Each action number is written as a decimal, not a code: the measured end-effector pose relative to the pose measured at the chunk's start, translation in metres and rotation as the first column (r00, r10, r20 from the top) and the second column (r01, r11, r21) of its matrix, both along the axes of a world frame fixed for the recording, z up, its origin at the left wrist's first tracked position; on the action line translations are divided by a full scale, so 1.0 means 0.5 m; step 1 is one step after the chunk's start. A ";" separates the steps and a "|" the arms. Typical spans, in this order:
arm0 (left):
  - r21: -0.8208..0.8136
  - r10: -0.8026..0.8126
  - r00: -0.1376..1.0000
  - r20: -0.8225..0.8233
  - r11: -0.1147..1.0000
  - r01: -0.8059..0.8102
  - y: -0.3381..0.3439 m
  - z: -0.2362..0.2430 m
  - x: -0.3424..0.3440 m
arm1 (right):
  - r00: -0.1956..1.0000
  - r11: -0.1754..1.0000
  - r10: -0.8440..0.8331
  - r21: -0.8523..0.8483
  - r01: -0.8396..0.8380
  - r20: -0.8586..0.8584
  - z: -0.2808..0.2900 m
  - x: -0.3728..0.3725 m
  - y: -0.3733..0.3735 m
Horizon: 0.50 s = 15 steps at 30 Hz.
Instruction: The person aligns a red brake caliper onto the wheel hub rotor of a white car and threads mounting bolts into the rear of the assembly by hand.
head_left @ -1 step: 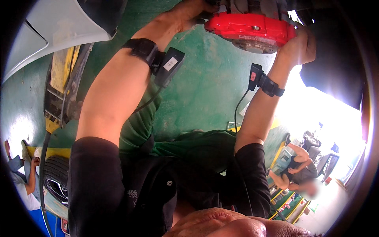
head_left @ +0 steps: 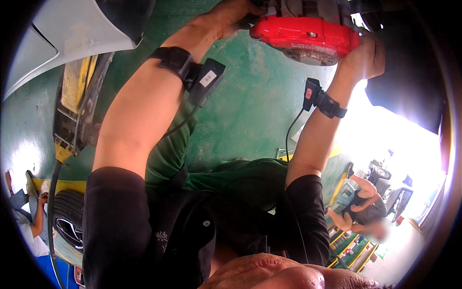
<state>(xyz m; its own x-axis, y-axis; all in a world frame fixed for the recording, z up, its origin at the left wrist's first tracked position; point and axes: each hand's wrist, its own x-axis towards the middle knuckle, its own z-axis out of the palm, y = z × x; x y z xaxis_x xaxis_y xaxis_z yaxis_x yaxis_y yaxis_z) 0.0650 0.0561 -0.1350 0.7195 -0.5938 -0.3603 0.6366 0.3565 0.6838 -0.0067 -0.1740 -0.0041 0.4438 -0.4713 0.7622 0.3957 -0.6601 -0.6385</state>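
A glossy red brake caliper [head_left: 298,33] sits at the top centre over a brake disc and metal hub [head_left: 313,59]. My left hand [head_left: 236,17] is curled at the caliper's upper left end, its fingertips partly in shadow. My right hand [head_left: 365,58] grips the caliper's right end, fingers largely hidden behind it. Each forearm wears a black strap with a small cabled box. Dark parts lie right of the caliper.
A pale car body panel [head_left: 67,29] is at upper left, above a yellow-and-black lift arm [head_left: 72,106]. A wheel with tyre [head_left: 67,216] lies lower left beside a seated person [head_left: 33,216]. Another person [head_left: 361,207] sits at right near shelving [head_left: 349,250]. The floor [head_left: 231,111] is green.
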 end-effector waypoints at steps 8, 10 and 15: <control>-0.046 0.006 1.000 0.021 0.999 -0.005 -0.032 -0.059 0.033 | 0.997 0.996 0.048 0.084 -0.042 -0.063 0.008 -0.003 0.004; -0.104 -0.041 0.999 -0.007 0.994 0.040 -0.032 -0.067 0.042 | 0.996 0.993 0.042 0.112 -0.033 -0.076 0.008 -0.003 0.013; -0.221 0.042 0.997 -0.067 0.974 -0.056 -0.046 -0.021 0.014 | 0.993 0.998 0.052 0.051 -0.047 -0.104 0.015 -0.010 -0.010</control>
